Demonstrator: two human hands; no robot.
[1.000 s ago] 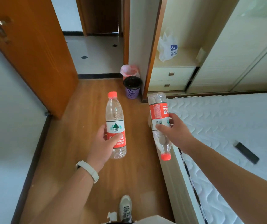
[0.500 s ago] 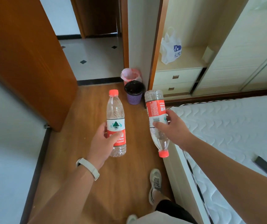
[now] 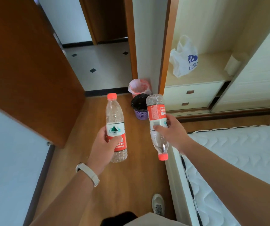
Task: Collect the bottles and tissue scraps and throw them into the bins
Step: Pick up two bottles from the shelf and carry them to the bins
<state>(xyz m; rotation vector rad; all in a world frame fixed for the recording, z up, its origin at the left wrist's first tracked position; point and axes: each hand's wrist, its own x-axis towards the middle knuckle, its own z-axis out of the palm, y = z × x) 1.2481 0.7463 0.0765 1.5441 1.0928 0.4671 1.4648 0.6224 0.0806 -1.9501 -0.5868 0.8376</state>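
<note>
My left hand point(image 3: 104, 146) grips an upright clear plastic bottle point(image 3: 115, 121) with a red cap and red label, around its lower half. My right hand point(image 3: 171, 131) holds a second clear bottle point(image 3: 156, 115) upside down, red cap pointing at the floor, fingers curled round its label. Ahead on the wooden floor stand two bins against the wall: a purple basket bin with a black liner point(image 3: 140, 106), partly hidden by the right bottle, and behind it a bin with a pink liner point(image 3: 139, 86).
An open wooden door point(image 3: 29, 66) stands on the left. A bed with a white mattress point(image 3: 238, 144) fills the right side. A cream wardrobe with drawers point(image 3: 194, 95) holds a white plastic bag point(image 3: 184, 59). My shoe point(image 3: 158, 204) is on the floor below.
I have walked forward: the bins and wardrobe are nearer and larger in view. Both hands keep their bottles, held much the same way.
</note>
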